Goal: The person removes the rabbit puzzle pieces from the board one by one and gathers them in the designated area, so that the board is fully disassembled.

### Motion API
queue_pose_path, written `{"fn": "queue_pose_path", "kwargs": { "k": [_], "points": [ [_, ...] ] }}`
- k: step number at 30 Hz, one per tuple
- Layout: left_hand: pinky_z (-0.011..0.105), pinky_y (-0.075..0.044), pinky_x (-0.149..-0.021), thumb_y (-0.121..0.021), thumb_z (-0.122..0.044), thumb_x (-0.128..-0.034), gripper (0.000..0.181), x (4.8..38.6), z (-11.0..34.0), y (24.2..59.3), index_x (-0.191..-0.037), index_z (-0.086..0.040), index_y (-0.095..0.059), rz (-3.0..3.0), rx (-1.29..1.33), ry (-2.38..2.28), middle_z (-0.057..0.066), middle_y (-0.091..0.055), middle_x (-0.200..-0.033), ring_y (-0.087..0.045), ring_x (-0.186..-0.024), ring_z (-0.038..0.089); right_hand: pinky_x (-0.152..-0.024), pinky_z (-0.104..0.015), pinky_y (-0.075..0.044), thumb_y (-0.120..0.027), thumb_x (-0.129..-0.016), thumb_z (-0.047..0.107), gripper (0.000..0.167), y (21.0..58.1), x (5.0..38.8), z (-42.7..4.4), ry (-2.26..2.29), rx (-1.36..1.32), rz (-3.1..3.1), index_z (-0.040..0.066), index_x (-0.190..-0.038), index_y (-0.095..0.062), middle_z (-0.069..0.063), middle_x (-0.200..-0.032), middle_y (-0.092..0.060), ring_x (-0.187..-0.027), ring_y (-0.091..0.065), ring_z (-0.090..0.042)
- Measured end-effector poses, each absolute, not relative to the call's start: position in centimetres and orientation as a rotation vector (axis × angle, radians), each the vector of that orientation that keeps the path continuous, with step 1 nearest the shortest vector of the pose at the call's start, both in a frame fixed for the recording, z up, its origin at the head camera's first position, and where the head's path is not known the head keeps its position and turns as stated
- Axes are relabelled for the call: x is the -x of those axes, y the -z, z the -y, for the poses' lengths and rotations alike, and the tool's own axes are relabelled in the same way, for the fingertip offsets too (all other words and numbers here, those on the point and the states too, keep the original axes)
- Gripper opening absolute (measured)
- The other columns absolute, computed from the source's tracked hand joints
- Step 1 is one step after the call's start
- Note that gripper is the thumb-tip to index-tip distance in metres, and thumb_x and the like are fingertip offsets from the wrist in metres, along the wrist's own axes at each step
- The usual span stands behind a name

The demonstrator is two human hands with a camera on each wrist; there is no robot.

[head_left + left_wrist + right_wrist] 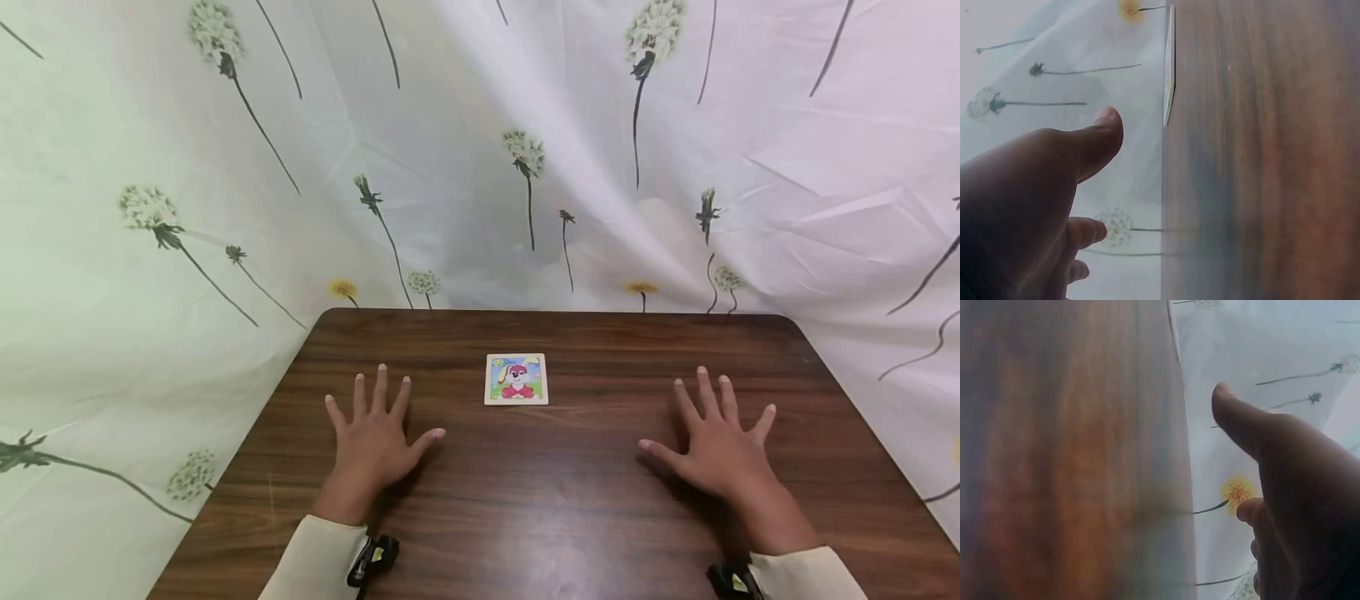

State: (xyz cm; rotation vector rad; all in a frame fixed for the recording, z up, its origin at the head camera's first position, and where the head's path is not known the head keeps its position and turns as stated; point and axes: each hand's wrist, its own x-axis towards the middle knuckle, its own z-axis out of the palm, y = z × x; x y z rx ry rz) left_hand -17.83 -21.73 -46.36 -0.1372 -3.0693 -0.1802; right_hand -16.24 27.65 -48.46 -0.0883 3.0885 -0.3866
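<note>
A small square picture puzzle (pixel 517 380) with a pale border shows a cartoon dog in red and lies flat toward the back of the brown wooden table (pixel 540 500). To its left, my left hand (pixel 375 446) is spread palm down with nothing in it. My right hand (pixel 716 450), also spread and holding nothing, is farther off on the right side. In the left wrist view the puzzle (pixel 1170 65) appears edge-on beyond the thumb. The right wrist view shows my right hand (pixel 1291 469) with its thumb stretched out; part of the fingers is hidden.
A white cloth backdrop (pixel 465 208) printed with dandelions hangs behind the table and along both sides. The table's far edge has rounded corners. Black straps (pixel 372 560) with small devices sit at the cuffs of light sleeves.
</note>
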Motion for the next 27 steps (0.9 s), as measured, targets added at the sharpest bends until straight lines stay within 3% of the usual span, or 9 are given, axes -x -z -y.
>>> {"fn": "queue_pose_path", "kwargs": {
  "k": [27],
  "points": [
    [0.087,0.007,-0.124,-0.052,-0.084,-0.0984,0.103,23.9,16.8,47.0,-0.175,-0.02,-0.028,3.128,0.214,0.15,0.021,-0.004,-0.185,-0.005,-0.169,0.054,-0.115,-0.088,0.022,-0.058,-0.096,0.084,0.114,47.8,23.4,-21.5,0.431,0.22,-3.056,0.015,-0.177,-0.017,-0.018,-0.185,0.008,-0.17,0.008,-0.051]
  ]
}}
